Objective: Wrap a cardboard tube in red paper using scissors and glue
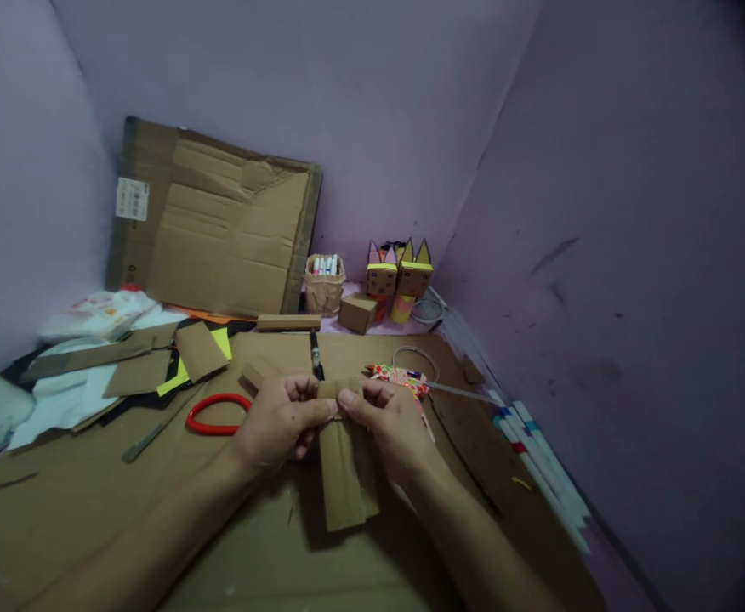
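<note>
Both my hands hold a folded strip of brown cardboard point(342, 476) over the cardboard-covered floor. My left hand point(278, 421) pinches its top end from the left, thumb pressed on the fold. My right hand point(386, 421) grips the same top end from the right, fingers closed. The strip hangs down toward me between my wrists. A patterned glue gun point(400, 378) lies just beyond my right hand, and a black pen point(315, 353) lies beyond my left.
Red-handled scissors point(210, 415) lie left of my hands. Cardboard offcuts point(197, 348), yellow paper and white paper clutter the left. A big flattened carton point(219, 229) leans on the back wall beside a marker basket point(325, 285) and two cardboard animal figures point(399, 276). White tubes point(538, 463) line the right wall.
</note>
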A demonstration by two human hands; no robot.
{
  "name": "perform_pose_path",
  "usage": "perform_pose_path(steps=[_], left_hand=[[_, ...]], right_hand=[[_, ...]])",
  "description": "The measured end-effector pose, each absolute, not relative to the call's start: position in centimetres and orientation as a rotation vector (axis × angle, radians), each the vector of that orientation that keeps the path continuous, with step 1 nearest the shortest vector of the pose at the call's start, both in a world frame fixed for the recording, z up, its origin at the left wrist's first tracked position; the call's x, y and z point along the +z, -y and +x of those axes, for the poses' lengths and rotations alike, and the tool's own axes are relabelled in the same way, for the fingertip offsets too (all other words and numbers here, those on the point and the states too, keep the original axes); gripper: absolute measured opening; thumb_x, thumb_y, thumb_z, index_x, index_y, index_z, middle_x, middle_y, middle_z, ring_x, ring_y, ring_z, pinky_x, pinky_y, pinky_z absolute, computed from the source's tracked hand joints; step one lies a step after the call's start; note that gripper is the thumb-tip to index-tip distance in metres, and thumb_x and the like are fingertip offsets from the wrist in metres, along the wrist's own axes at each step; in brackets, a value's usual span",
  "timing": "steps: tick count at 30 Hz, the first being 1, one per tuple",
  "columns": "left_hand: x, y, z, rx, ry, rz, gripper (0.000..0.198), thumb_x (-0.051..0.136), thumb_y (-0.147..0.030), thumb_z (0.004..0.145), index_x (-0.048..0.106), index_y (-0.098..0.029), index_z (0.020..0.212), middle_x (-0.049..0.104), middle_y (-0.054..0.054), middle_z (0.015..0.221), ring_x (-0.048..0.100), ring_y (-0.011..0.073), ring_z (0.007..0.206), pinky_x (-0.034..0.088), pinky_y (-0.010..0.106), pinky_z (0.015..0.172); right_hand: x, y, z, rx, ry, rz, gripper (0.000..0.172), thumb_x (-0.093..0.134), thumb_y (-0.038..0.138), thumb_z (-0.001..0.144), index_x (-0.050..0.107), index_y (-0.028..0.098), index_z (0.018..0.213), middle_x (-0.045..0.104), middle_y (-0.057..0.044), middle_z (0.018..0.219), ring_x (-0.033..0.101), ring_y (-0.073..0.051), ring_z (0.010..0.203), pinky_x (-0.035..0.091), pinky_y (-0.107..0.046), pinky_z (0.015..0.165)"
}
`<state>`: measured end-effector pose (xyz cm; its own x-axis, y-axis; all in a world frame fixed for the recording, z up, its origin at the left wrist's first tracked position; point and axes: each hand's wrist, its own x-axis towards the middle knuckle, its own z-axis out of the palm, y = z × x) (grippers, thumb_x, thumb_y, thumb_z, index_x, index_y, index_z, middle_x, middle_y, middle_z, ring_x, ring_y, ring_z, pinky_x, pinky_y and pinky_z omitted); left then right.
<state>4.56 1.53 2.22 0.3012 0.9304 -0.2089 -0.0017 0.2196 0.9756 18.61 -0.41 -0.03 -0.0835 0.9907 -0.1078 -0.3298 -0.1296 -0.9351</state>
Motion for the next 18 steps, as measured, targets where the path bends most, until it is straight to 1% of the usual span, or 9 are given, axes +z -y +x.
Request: perform_pose_path(steps=[5,9,13,16,18], left_hand=[[1.96,-1.71,4.36,0.782,-1.043,1.158,0.026,0.071,-0.035,0.054,0.052,-0.017,0.058,0.046,-0.007,0.039,0.036,0.0044,0.031,0.029,0.015,0.028],[1.74,-1.81,4.17,0.74,-1.003,1.146,0.026,0.07,-0.036,0.057,0.054,-0.016,0.059,0.05,-0.005,0.042,0.042,0.006,0.034,0.031,0.014,0.029],[1.79,-1.81,4.28,0.818,-1.007,1.089,0.024,0.071,-0.031,0.055,0.052,-0.016,0.057,0.046,-0.006,0.036,0.036,0.0049,0.029,0.027,0.014,0.026],[1.85,-2.04,4.35,0.87,-1.002,1.032,0.021,0.069,-0.029,0.056,0.052,-0.016,0.056,0.045,-0.007,0.038,0.035,0.004,0.029,0.024,0.014,0.026],[1.85,-2.25,4.32,0.884,-1.001,1.01,0.022,0.068,-0.028,0.056,0.05,-0.016,0.053,0.043,-0.007,0.038,0.034,0.0036,0.03,0.022,0.013,0.026]], right_hand=[[0.04,0.3,18.76,1.433,0.979,-1.04,0.024,0.075,0.037,0.057,0.066,0.016,0.066,0.063,-0.001,0.06,0.055,-0.015,0.056,0.044,-0.029,0.058],[0.17,0.39,18.73,1.477,0.969,-1.055,0.026,0.076,0.037,0.056,0.066,0.015,0.065,0.063,-0.001,0.057,0.055,-0.015,0.054,0.043,-0.029,0.056],[0.39,0.38,18.7,1.6,0.892,-0.986,0.032,0.078,0.043,0.057,0.065,0.015,0.068,0.064,-0.001,0.057,0.057,-0.015,0.053,0.044,-0.028,0.056],[0.64,0.1,18.77,1.715,0.726,-0.928,0.036,0.071,0.051,0.063,0.06,0.017,0.061,0.065,-0.003,0.055,0.062,-0.019,0.059,0.048,-0.031,0.059],[0.78,-0.07,18.85,1.758,0.609,-0.918,0.035,0.067,0.051,0.066,0.058,0.019,0.057,0.064,-0.004,0.053,0.065,-0.021,0.063,0.05,-0.033,0.062]])
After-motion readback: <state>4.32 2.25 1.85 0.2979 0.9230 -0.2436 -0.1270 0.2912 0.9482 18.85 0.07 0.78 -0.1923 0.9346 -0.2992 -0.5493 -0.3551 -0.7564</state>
